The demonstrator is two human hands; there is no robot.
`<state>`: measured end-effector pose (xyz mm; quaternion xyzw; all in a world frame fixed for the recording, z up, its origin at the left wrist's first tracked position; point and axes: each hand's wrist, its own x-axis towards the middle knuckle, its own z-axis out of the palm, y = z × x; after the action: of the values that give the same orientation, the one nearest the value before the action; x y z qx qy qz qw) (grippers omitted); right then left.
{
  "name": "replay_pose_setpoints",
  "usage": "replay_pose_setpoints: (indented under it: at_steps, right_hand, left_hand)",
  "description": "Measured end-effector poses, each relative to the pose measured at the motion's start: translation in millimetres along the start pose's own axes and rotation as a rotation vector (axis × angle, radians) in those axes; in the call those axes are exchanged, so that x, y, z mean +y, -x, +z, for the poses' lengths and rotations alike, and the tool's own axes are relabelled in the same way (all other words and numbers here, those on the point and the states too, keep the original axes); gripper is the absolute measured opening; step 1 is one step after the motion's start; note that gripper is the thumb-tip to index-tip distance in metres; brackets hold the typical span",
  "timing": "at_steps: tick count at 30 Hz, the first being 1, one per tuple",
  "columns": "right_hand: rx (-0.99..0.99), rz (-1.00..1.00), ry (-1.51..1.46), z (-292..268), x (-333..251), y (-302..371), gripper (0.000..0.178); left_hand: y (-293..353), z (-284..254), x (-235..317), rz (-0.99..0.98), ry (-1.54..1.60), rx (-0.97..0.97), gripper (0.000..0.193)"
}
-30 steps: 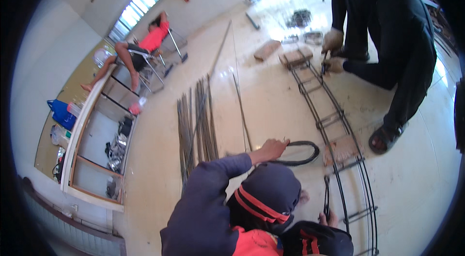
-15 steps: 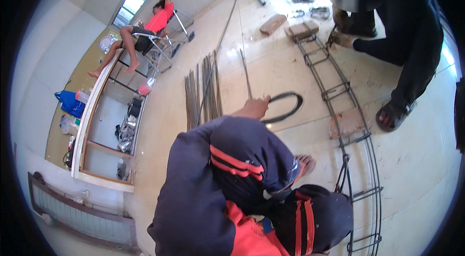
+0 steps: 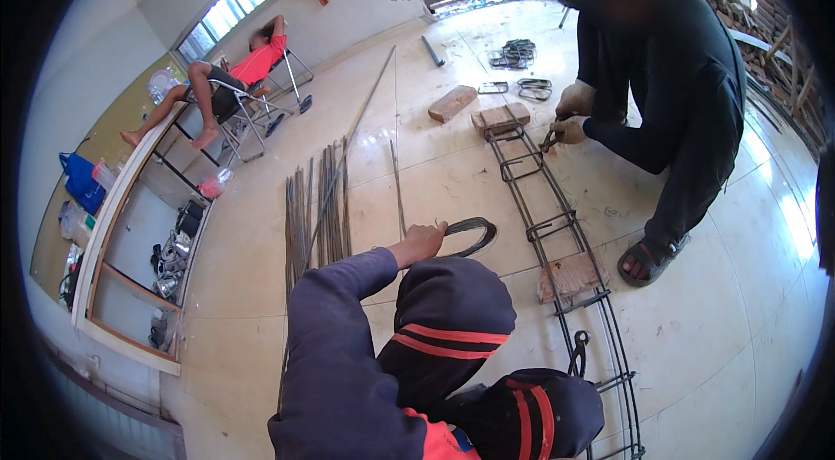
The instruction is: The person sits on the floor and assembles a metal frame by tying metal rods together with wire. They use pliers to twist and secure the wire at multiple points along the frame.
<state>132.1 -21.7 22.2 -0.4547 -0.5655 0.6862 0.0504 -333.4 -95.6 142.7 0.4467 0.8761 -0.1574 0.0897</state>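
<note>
Tile (image 3: pixel 513 250) separates left hand (image 3: pixel 424 243), clenched on wire loop (image 3: pixel 491 232), from rebar frame (image 3: pixel 551 224); right hand seemingly hidden.

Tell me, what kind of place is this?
Probably an indoor building work area. There's a ladder-shaped metal frame propped on bricks, long metal rods laid on the tiled floor, and a pile of bent metal loops.

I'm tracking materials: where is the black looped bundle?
In the head view, the black looped bundle is near centre, in the left hand, between the rods at left and the metal cage.
</note>
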Motion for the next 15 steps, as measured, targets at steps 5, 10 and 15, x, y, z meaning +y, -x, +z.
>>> replay_pose_setpoints:
  at_steps: [5, 10, 15]
  right_hand:
    - [0.019, 0.072, -0.041, 11, 12, 11, 0.034]
    - [0.067, 0.106, -0.103, 11, 4, -2, 0.034]
    - [0.144, 0.109, -0.199, 21, -13, -3, 0.035]
  left_hand:
    - [-4, 33, 2, -0.040, 0.051, -0.042, 0.034]
    - [-11, 25, -21, -0.067, 0.087, -0.117, 0.035]
    - [-43, 20, -55, -0.060, 0.122, -0.132, 0.045]
